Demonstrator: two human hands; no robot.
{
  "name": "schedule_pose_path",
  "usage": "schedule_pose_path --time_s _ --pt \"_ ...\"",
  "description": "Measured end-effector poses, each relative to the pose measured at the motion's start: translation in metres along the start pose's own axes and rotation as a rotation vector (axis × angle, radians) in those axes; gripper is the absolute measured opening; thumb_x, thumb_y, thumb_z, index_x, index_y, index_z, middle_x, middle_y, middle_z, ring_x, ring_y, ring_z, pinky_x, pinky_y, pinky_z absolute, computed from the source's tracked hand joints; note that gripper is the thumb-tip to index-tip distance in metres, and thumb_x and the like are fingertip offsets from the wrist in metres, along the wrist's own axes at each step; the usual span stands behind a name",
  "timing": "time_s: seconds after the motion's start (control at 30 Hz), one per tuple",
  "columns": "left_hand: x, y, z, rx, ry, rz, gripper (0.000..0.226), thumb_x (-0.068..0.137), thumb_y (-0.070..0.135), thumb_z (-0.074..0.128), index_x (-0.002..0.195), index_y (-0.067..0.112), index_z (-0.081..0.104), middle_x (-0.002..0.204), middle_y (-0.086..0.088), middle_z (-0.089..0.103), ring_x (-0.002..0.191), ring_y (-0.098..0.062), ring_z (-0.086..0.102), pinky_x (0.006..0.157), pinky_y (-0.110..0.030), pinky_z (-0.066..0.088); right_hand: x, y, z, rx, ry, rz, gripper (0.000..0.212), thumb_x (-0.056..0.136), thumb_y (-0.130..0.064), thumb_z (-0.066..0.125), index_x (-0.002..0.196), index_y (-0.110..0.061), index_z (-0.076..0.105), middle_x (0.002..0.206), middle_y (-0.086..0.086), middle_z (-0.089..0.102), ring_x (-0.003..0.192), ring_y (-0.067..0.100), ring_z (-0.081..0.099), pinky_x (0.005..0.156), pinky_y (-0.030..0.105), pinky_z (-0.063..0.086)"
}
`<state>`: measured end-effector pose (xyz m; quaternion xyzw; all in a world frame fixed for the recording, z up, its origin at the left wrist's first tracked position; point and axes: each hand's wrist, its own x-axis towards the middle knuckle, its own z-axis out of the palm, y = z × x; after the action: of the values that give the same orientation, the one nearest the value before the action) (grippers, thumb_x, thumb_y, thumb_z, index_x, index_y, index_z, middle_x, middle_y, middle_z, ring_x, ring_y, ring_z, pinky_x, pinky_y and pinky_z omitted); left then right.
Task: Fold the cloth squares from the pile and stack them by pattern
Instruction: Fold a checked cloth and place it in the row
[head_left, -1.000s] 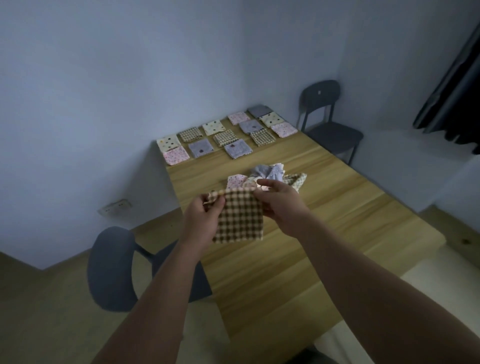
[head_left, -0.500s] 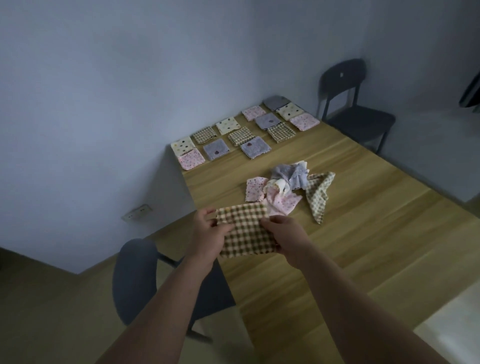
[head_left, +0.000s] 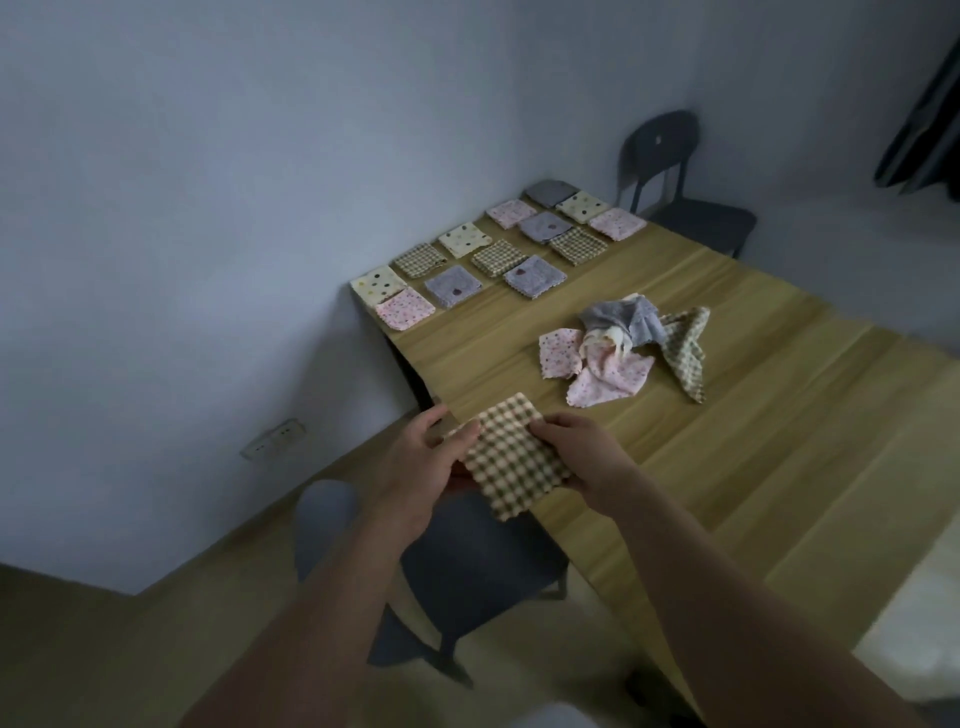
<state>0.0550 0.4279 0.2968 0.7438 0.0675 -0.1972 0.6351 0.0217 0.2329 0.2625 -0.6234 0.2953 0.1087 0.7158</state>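
Cloth (head_left: 511, 460) with brown checks is at the near left edge of the table (head_left: 727, 467), pinched on each side by our left hand (head_left: 415, 467) and right hand (head_left: 582, 457). We should match corners exactly, then press the crease flat.

Nothing readable here tbh, no text, labels, brands or numbers on the cloth squares, bench or wall.

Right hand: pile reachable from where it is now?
Probably yes on path: only bare table lies between the right hand and the pile. But it pinches the checked cloth, so it must let go first.
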Motion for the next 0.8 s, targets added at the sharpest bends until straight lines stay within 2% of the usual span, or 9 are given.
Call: schedule_pose_path --time_s 0.07,0.1,0.2,0.27,0.3,0.37,0.53,0.67,0.8 --pt "0.0 -0.008 -0.025 0.073 0.001 -0.01 0.099 0.048 0.071 0.089 0.133 0.028 0.061 0.123 0.002 0.069 0.108 -0.021 0.07 0.095 -0.05 0.056 -0.014 0.001 0.025 -0.006 0.0 0.012 0.021 0.093 -0.032 0.071 0.109 -0.019 0.073 0.106 0.004 0.075 0.099 0.022 0.071 0.081 0.038 0.061" --pt "-0.002 -0.009 -0.045 0.093 -0.008 -0.031 0.098 0.048 0.07 0.088 0.132 0.028 0.062 0.122 0.002 0.07 0.107 -0.021 0.07 0.094 -0.05 0.057 -0.024 -0.002 0.043 -0.024 -0.003 -0.005 0.023 0.091 -0.033 0.073 0.11 -0.02 0.073 0.105 0.003 0.076 0.098 0.021 0.072 0.081 0.038 0.062" --pt "-0.011 0.0 -0.075 0.126 -0.056 -0.042 0.067 0.07 0.041 0.084 0.13 0.023 0.063 0.118 -0.002 0.072 0.099 -0.02 0.073 0.086 -0.045 0.061 -0.034 -0.01 0.073 0.064 0.012 0.014 0.029 0.088 -0.029 0.077 0.114 -0.019 0.072 0.107 0.004 0.076 0.099 0.022 0.072 0.086 0.042 0.061" --pt "-0.007 0.002 -0.091 0.096 -0.05 -0.015 0.044 0.087 0.02 0.076 0.129 0.018 0.063 0.115 -0.004 0.072 0.095 -0.021 0.074 0.078 -0.038 0.063 -0.037 -0.013 0.09 0.383 -0.016 0.102 0.037 0.088 -0.023 0.077 0.121 -0.011 0.068 0.112 0.01 0.075 0.105 0.028 0.071 0.094 0.047 0.058" --pt "-0.002 0.001 -0.099 0.057 -0.045 -0.011 0.04 0.09 0.015 0.073 0.129 0.017 0.062 0.116 -0.006 0.072 0.095 -0.021 0.074 0.075 -0.037 0.063 -0.037 -0.015 0.101 0.56 -0.039 0.148 0.038 0.09 -0.022 0.074 0.123 -0.005 0.066 0.113 0.014 0.075 0.107 0.032 0.07 0.097 0.048 0.056" --pt "0.006 0.002 -0.102 0.001 -0.014 0.013 0.041 0.091 0.012 0.072 0.13 0.016 0.059 0.118 -0.006 0.069 0.095 -0.022 0.073 0.07 -0.033 0.063 -0.042 -0.014 0.113 0.705 -0.087 0.21 0.035 0.095 -0.023 0.068 0.122 0.0 0.065 0.111 0.019 0.075 0.108 0.033 0.07 0.096 0.046 0.055" --pt "0.038 0.01 -0.097 0.04 -0.017 0.049 0.045 0.091 0.014 0.072 0.132 0.018 0.055 0.123 0.0 0.062 0.095 -0.015 0.069 0.061 -0.024 0.058 -0.02 -0.006 0.134 0.548 -0.013 0.292 0.038 0.094 -0.008 0.067 0.129 -0.001 0.058 0.109 0.018 0.072 0.097 0.03 0.069 0.07 0.041 0.057" --pt "0.069 0.017 -0.096 0.131 -0.02 0.058 0.046 0.085 0.035 0.076 0.127 0.026 0.058 0.123 0.003 0.064 0.1 -0.012 0.067 0.083 -0.036 0.059 0.014 -0.014 0.129 0.46 0.11 0.275 0.033 0.093 -0.001 0.066 0.124 -0.006 0.057 0.108 0.013 0.067 0.095 0.029 0.066 0.065 0.041 0.054" --pt "0.15 0.026 -0.078 0.115 -0.074 -0.04 0.039 0.091 0.032 0.072 0.124 0.018 0.056 0.114 0.0 0.065 0.089 -0.014 0.071 0.072 -0.034 0.062 0.091 -0.041 0.109 0.326 0.172 0.193 0.03 0.089 -0.004 0.072 0.117 -0.01 0.063 0.111 0.011 0.069 0.101 0.029 0.067 0.069 0.038 0.059"
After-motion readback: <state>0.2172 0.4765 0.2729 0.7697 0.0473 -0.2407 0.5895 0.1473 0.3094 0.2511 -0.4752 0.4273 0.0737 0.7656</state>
